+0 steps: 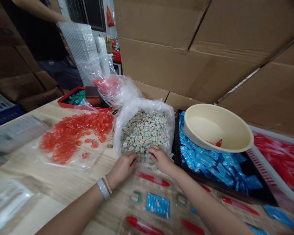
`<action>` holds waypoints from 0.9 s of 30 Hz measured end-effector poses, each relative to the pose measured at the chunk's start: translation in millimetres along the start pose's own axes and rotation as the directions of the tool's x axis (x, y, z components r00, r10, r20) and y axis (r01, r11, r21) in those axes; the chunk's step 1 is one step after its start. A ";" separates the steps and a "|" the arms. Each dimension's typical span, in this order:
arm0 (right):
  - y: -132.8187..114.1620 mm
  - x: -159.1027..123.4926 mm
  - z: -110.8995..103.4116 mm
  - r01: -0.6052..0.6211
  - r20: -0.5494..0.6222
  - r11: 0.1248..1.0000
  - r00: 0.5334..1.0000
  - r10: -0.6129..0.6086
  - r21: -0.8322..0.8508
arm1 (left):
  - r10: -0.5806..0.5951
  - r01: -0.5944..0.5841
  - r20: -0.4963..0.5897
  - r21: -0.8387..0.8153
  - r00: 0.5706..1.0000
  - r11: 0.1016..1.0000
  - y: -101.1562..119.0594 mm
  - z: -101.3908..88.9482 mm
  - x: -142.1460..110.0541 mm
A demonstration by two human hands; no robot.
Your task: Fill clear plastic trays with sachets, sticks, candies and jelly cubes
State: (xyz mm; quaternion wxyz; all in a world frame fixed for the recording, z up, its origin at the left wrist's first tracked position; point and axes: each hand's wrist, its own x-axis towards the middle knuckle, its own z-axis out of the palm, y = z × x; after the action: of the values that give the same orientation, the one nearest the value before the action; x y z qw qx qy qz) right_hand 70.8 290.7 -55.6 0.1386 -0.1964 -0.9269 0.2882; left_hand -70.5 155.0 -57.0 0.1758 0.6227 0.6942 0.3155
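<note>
striped blocks (144, 129) prob. light, firm, best pinched by sides; at near side of bag (118, 133), l. hand (123, 168) & r. hand (161, 159) are held slightly apart, grip can't be told.

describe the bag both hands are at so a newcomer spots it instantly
Find the large brown cardboard boxes at the back. In front of them, left of the round cream plastic bowl, sits an open clear plastic bag. Unlike the translucent red pieces farther left, its contents are small green-and-peach striped blocks.
</note>
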 end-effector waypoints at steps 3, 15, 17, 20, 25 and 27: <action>0.0 9.5 -0.4 0.001 0.105 0.999 0.994 0.003 -0.034 | -0.123 0.113 -0.079 -0.116 0.989 0.987 -9.5 -5.6 1.4; -6.8 14.6 4.9 0.122 0.285 0.961 0.957 -0.048 -0.248 | -0.179 0.175 0.006 -0.265 0.984 0.948 -18.0 -8.7 7.7; -8.4 11.6 4.6 0.113 0.271 0.960 0.962 -0.041 -0.256 | -0.164 0.160 0.006 -0.253 0.987 0.954 -19.2 -10.1 8.4; -10.5 10.8 3.8 0.107 0.300 0.961 0.953 -0.026 -0.256 | -0.117 0.120 0.029 -0.219 0.993 0.968 -18.3 -10.9 12.5; -18.0 13.3 1.3 0.086 0.303 0.957 0.953 0.002 -0.275 | 0.054 -0.050 0.133 -0.036 0.990 0.998 -3.2 -7.7 19.5; -22.1 14.1 0.3 0.059 0.295 0.955 0.955 0.031 -0.290 | 0.064 -0.071 0.137 0.050 0.988 0.996 4.9 -7.8 18.0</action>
State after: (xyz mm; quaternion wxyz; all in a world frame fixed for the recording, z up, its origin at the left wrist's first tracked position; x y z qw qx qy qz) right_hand 52.0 280.0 -40.8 -0.0307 -0.1628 -0.9712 0.1714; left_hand -74.7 171.0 -45.4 0.1948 0.6703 0.6676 0.2591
